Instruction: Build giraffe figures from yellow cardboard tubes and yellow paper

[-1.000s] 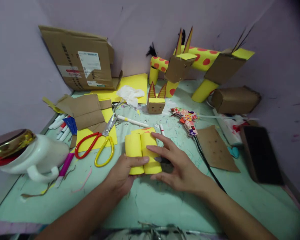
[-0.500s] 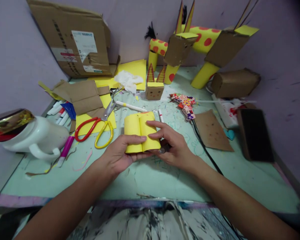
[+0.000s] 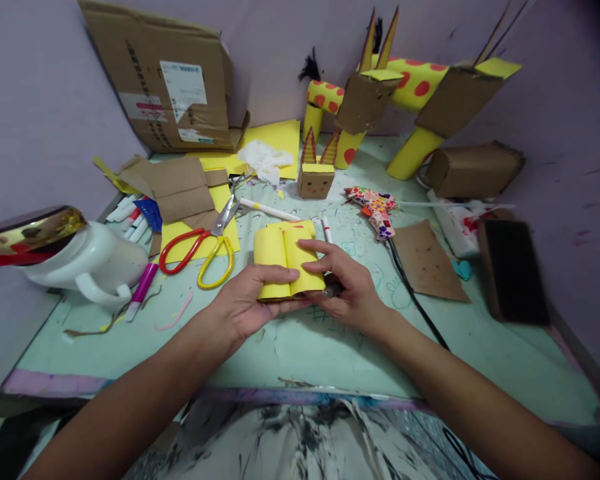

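Note:
Two yellow paper-covered tubes joined side by side [image 3: 286,259] are held just above the pale green table [image 3: 300,347]. My left hand [image 3: 243,307] grips the pair from the near left, thumb lying across the front. My right hand [image 3: 347,287] closes on the right tube, index finger over its top, and also holds a small dark object low between its fingers. A small cardboard cube head with pointed ears [image 3: 316,175] stands behind the tubes.
Red-and-yellow scissors [image 3: 200,250] lie left of the tubes, beside cardboard scraps [image 3: 177,190] and markers [image 3: 130,223]. A white jug [image 3: 87,263] sits far left. A patterned glue gun [image 3: 377,213] with black cord, a cardboard sheet [image 3: 425,263], a dark phone [image 3: 513,270] and a spotted giraffe model [image 3: 395,93] stand right and behind.
Both hands have lifted the yellow tubes off the table and drawn them slightly nearer. My right hand went from spread fingers to a closed grip. The camera tilted down.

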Available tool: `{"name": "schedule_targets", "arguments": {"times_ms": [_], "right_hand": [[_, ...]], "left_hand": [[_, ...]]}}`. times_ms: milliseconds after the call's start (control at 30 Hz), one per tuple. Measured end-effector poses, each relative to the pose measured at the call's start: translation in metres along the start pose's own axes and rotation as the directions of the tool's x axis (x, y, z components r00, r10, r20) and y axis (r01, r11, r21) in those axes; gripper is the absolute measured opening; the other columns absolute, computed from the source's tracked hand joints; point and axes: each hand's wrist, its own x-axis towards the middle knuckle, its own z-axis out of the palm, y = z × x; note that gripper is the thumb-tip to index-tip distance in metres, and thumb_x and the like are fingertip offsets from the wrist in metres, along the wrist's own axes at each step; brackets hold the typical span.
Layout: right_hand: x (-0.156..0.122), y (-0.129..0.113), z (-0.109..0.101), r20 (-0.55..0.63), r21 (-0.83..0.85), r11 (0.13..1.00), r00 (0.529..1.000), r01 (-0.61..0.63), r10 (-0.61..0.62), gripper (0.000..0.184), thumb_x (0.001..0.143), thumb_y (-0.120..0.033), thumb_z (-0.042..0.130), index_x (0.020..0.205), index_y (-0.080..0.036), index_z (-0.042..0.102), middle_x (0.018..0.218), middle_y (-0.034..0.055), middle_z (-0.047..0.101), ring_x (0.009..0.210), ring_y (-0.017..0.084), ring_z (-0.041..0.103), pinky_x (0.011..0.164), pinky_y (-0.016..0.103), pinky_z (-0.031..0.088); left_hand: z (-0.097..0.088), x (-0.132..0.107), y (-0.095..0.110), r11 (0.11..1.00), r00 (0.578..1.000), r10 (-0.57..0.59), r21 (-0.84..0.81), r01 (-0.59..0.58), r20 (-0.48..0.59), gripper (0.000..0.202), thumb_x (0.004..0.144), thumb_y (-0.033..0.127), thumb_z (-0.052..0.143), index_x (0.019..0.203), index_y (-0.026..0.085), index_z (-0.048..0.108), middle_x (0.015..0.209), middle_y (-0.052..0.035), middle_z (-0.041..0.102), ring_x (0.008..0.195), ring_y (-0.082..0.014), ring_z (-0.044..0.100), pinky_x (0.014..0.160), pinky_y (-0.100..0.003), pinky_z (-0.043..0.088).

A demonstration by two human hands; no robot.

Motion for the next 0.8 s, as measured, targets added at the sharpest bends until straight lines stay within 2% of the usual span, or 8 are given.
{"name": "schedule_targets", "arguments": {"times_ms": [167,333,500,633,700,800], "right_hand": [[-0.002,0.001,0.0,0.018,-0.018,0.999,0.999,-0.043,0.044,0.025,0.077,-0.02,0.059,0.1,-0.024,0.053,0.128,0.0139,0.054,0.117,0.025,0.054,0.082,0.041,0.052],[-0.001,0.001,0.001,0.005,-0.022,1.0,1.0,-0.002,0.002,0.025,0.077,-0.019,0.059,0.1,-0.024,0.053,0.126,0.0145,0.055,0.117,0.024,0.054,0.083,0.04,0.052],[-0.002,0.002,0.002,0.003,-0.024,0.999,1.0,0.031,-0.031,0.027,0.077,-0.018,0.061,0.101,-0.023,0.052,0.126,0.0152,0.055,0.118,0.023,0.052,0.091,0.042,0.047],[0.001,-0.002,0.0,0.037,-0.008,1.0,0.999,0.024,-0.024,0.03,0.075,-0.015,0.062,0.103,-0.021,0.053,0.127,0.0168,0.054,0.12,0.024,0.051,0.094,0.042,0.045],[0.003,-0.005,-0.004,0.074,0.0,1.0,0.997,0.018,-0.018,0.034,0.075,-0.018,0.066,0.106,-0.02,0.054,0.129,0.0181,0.051,0.121,0.025,0.049,0.094,0.042,0.045],[0.006,-0.01,-0.012,0.134,0.022,1.0,0.991,0.019,-0.022,0.046,0.073,-0.033,0.072,0.113,-0.019,0.054,0.134,0.0188,0.046,0.124,0.028,0.046,0.097,0.043,0.042]], "left_hand": [[-0.001,0.001,0.0,1.0,1.0,-0.003,-0.015,0.003,0.006,0.053,0.065,-0.005,0.059,0.114,0.014,0.058,0.103,-0.0092,0.067,0.081,-0.0217,0.068,0.084,-0.048,0.054],[-0.002,0.002,-0.001,1.0,1.0,-0.009,0.001,0.009,0.003,0.049,0.065,-0.004,0.058,0.111,0.011,0.06,0.099,-0.0103,0.067,0.081,-0.0223,0.067,0.082,-0.045,0.054],[-0.003,0.003,-0.004,1.0,1.0,0.028,-0.012,-0.028,0.004,0.049,0.061,-0.006,0.059,0.107,0.012,0.062,0.085,-0.0056,0.07,0.072,-0.0188,0.067,0.075,-0.04,0.056],[-0.003,0.005,-0.006,0.999,0.999,0.049,0.008,-0.049,0.003,0.043,0.061,-0.004,0.061,0.101,0.011,0.065,0.083,-0.0061,0.07,0.074,-0.0215,0.067,0.07,-0.037,0.056],[-0.003,0.004,-0.007,0.998,0.998,0.059,0.023,-0.059,-0.011,0.043,0.061,-0.002,0.062,0.101,0.012,0.066,0.082,-0.0061,0.07,0.075,-0.0222,0.066,0.066,-0.034,0.056],[-0.003,0.004,-0.008,0.997,0.997,0.067,0.033,-0.066,-0.028,0.048,0.059,-0.002,0.062,0.105,0.013,0.064,0.084,-0.0059,0.071,0.077,-0.0226,0.067,0.066,-0.034,0.056]]}}
